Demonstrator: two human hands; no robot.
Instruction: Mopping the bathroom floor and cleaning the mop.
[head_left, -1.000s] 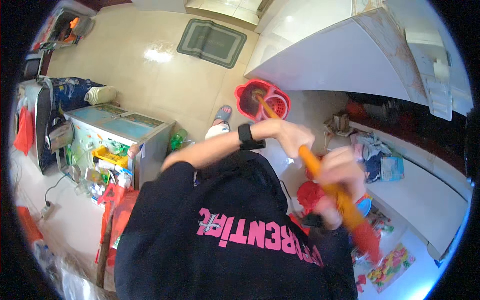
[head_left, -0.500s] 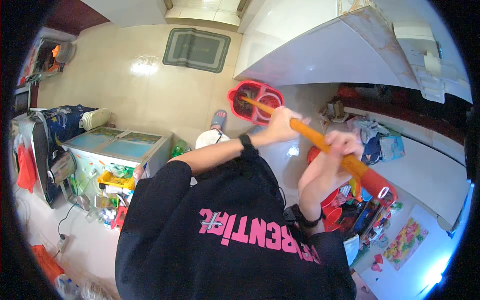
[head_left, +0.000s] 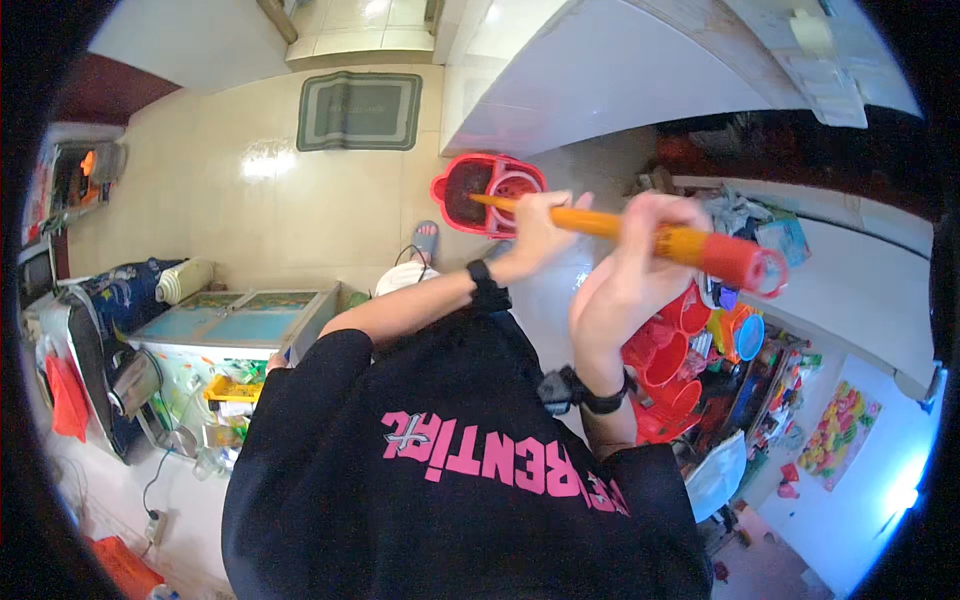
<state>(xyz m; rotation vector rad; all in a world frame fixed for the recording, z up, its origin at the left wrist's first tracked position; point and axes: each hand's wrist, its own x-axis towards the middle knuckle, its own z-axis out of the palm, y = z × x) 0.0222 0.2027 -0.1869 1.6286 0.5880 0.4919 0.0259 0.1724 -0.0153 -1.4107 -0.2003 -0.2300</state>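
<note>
An orange mop handle [head_left: 590, 221] with a red end cap slants across in front of me, gripped by both hands. My left hand [head_left: 537, 240] is closed round the narrower part farther down. Nearer the red cap, my right hand [head_left: 642, 245] wraps the thick upper part, slightly blurred. The handle's thin lower end points into a red mop bucket [head_left: 438, 188] on the floor ahead. Dark contents show in the bucket's left compartment, and a round wringer basket [head_left: 516, 186] sits in the right one. The mop head cannot be made out.
A grey-green mat [head_left: 358, 112] lies on the tiled floor beyond. A white partition [head_left: 620, 85] rises just past the bucket. At my right are several red basins [head_left: 668, 355] and clutter; at my left stands a low glass-topped cabinet [head_left: 225, 315]. My sandalled foot [head_left: 425, 240] is beside the bucket.
The handle has swung from a steep diagonal to nearly level across the picture. My right hand has moved up and left with it. The whole view has shifted slightly; both hands keep their grip.
</note>
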